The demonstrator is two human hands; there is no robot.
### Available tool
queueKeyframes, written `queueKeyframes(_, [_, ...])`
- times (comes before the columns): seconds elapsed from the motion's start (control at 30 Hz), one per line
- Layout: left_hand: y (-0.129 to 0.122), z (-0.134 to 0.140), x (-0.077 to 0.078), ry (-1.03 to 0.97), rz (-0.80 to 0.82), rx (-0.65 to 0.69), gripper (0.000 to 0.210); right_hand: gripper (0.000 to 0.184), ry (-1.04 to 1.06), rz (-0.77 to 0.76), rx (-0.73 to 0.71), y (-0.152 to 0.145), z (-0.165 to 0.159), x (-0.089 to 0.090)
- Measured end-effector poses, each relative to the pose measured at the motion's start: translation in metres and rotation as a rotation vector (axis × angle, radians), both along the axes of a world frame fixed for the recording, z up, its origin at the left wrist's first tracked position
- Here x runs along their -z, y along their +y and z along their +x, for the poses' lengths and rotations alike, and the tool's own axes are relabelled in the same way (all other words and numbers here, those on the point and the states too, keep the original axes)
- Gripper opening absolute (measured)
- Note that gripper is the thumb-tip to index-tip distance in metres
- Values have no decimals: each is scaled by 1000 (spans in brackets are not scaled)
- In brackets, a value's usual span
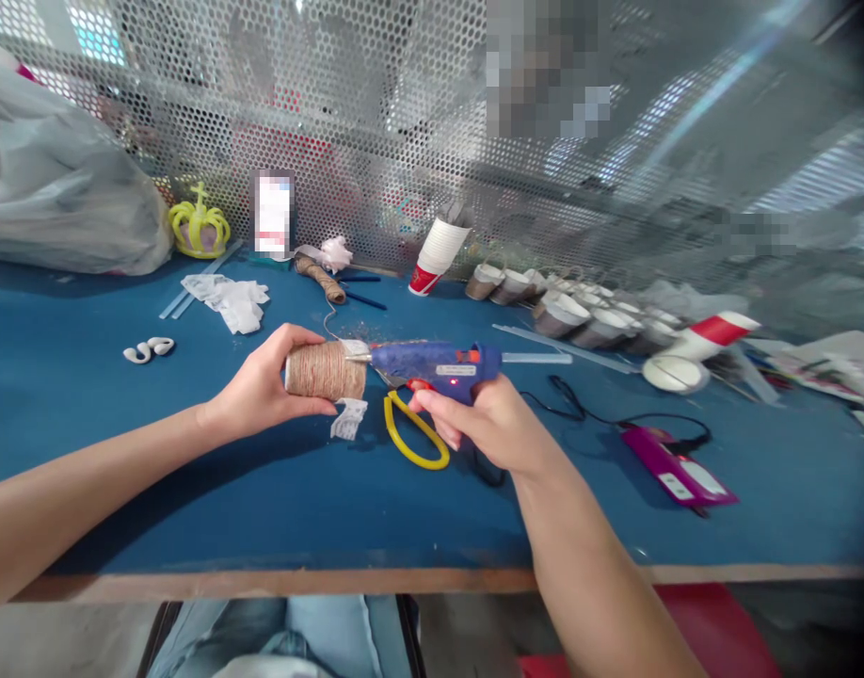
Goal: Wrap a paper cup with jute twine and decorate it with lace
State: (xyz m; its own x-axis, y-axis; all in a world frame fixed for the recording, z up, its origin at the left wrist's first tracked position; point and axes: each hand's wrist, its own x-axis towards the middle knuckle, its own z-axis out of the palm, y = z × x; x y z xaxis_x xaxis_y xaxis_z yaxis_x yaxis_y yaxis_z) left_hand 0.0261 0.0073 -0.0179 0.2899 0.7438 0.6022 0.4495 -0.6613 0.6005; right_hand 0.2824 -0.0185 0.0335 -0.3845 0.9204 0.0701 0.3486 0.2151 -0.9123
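My left hand (259, 386) is closed around a twine-wrapped cup (319, 372) lying on its side in the air. A piece of white lace (348, 420) hangs from the cup's right end. In my right hand (485, 419) is a blue hot glue gun (432, 367), with a clear glue stick (537, 359) poking out of its back. Its nozzle touches or nearly touches the cup's right end; I cannot tell which. Below the gun lie yellow-handled scissors (416, 443), their blades partly hidden. Behind the cup, a loose strand leads to a twine bundle (320, 280).
A purple power strip (676, 471) with a black cable lies at right. Stacked paper cups (442, 250) and several brown-wrapped cups (559, 313) stand along the mesh. At left are white lace (234, 301), a yellow crown (199, 231), a phone (273, 217) and a large plastic bag (57, 179).
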Motion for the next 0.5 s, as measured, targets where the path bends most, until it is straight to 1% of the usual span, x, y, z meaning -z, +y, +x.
queueKeyframes(0.07, [0,0,0,-7,-2,-13,62,23,-23,-5,-18,0,-1,-1])
queueKeyframes(0.23, [1,0,1,23,61,-7,62,23,44,47,60,0,-2,-2])
queueKeyframes(0.37, [1,-1,2,51,105,0,62,22,-51,24,-7,-1,-2,-4])
queueKeyframes(0.5, [2,-2,2,73,144,-8,60,21,-26,70,29,-3,-1,-7])
